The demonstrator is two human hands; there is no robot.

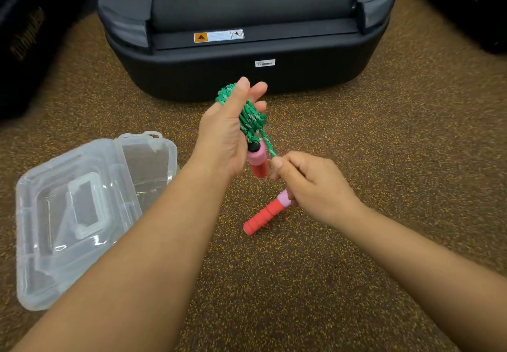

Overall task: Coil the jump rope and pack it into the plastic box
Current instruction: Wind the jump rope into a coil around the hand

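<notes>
My left hand (225,134) is raised over the floor with the green-and-white jump rope (251,119) wound in a bundle around its fingers. One pink-and-red handle (258,162) hangs below that palm. My right hand (312,184) pinches the loose strand of rope just right of the hanging handle. The second red handle (264,215) slants down-left from under my right hand, its lower end near the floor. The clear plastic box (148,159) lies open on the floor to the left, with its lid (35,242) flat in front of it.
The black rear end of a treadmill (247,71) stands just beyond my hands. Dark equipment (24,38) flanks the left, and more dark equipment (472,3) stands at the far right. The floor is brown speckled rubber (274,283).
</notes>
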